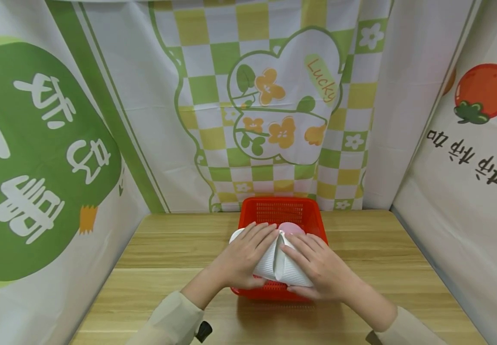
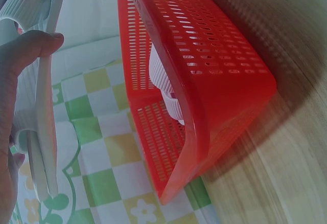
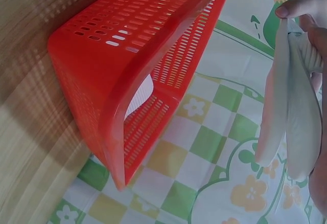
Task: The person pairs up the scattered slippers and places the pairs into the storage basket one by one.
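Over the red basket point(image 1: 321, 225), a pair of white ribbed slippers is held side by side in both hands. My left hand point(image 1: 245, 255) grips the left slipper point(image 1: 267, 264), fingers over its top and thumb low at the near end. The right slipper point(image 1: 295, 269) is gripped the same way by my right hand point(image 1: 325, 269). In the left wrist view, the smooth soles point(image 2: 46, 106) show beside the ribbed uppers point(image 2: 28, 4). Behind them, a rounded pink thing point(image 1: 291, 227) shows in the head view. Pale pink ribbed items point(image 2: 159, 70) lie inside the basket, partly hidden by its wall.
The basket stands on a light wooden table point(image 1: 179, 268), its slotted walls point(image 2: 219, 40) rising below the hands. A checked green and yellow cloth point(image 1: 213, 91) hangs behind the table. Printed white cloths point(image 1: 446, 191) enclose both sides.
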`<action>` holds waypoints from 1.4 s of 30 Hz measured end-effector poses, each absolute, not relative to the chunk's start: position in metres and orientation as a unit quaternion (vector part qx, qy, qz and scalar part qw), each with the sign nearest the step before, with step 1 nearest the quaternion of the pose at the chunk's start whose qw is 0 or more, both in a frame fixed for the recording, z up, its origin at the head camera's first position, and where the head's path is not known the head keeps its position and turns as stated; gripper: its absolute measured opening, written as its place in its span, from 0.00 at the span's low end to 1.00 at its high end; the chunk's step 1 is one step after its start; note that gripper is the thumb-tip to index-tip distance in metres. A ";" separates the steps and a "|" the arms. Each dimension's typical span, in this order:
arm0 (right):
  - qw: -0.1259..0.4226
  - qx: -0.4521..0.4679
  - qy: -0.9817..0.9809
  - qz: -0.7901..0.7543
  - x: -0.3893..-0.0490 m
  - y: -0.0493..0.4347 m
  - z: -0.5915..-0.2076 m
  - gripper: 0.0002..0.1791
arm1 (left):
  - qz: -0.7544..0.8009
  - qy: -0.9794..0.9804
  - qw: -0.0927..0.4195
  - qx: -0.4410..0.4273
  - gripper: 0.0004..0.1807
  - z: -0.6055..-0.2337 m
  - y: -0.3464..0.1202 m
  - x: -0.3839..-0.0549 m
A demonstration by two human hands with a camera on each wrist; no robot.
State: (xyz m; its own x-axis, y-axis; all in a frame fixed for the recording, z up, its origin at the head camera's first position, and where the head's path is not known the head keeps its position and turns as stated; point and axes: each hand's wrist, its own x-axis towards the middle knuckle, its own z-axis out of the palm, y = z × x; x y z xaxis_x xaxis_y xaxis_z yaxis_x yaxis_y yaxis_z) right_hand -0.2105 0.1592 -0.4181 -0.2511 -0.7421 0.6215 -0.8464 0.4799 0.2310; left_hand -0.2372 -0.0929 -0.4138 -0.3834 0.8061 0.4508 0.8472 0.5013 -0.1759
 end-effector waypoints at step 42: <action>0.352 0.424 -0.830 0.086 -0.219 0.167 -0.424 0.47 | -0.051 -0.842 0.283 -0.456 0.55 -0.420 -0.124 -0.244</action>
